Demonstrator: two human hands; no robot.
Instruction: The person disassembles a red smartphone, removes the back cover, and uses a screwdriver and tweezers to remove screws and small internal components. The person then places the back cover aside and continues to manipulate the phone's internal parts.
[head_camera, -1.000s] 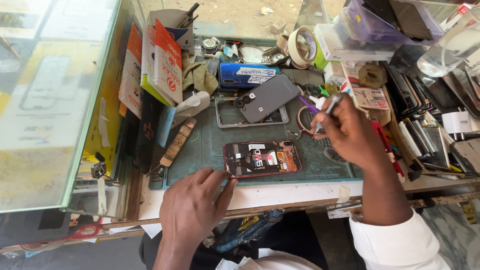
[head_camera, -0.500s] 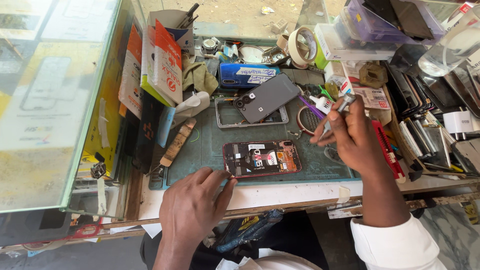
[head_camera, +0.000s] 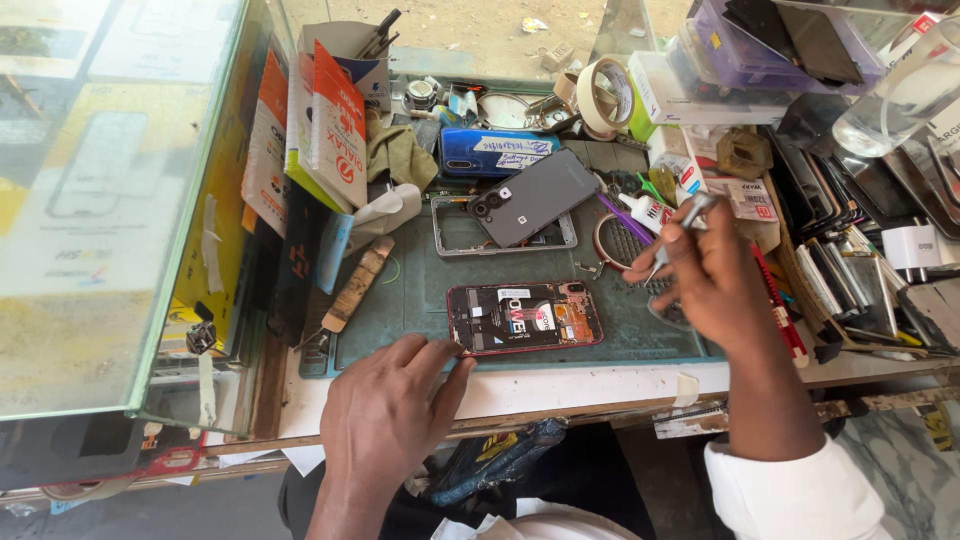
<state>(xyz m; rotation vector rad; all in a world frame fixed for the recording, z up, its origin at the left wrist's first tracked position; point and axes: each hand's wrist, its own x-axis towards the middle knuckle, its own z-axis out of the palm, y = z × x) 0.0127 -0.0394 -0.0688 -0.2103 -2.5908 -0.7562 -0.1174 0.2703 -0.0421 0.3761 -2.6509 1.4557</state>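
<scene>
A: Opened phone (head_camera: 524, 318) lies back-off near the worktop's (head_camera: 590, 385) front edge. Left hand (head_camera: 388, 415) rests flat, fingers (head_camera: 447, 362) spread, touching its left end.

B: Right hand (head_camera: 712, 278) hovers by the right edge, fingers pinched shut on metal tweezers (head_camera: 682, 228). I'd say pin the phone firmly and bring the tips in low, slowly.

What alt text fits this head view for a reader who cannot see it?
An opened phone lies on a green mat; the left hand touches its near corner while the right hand holds tweezers above it. Phone parts and tools crowd the workbench.
</scene>
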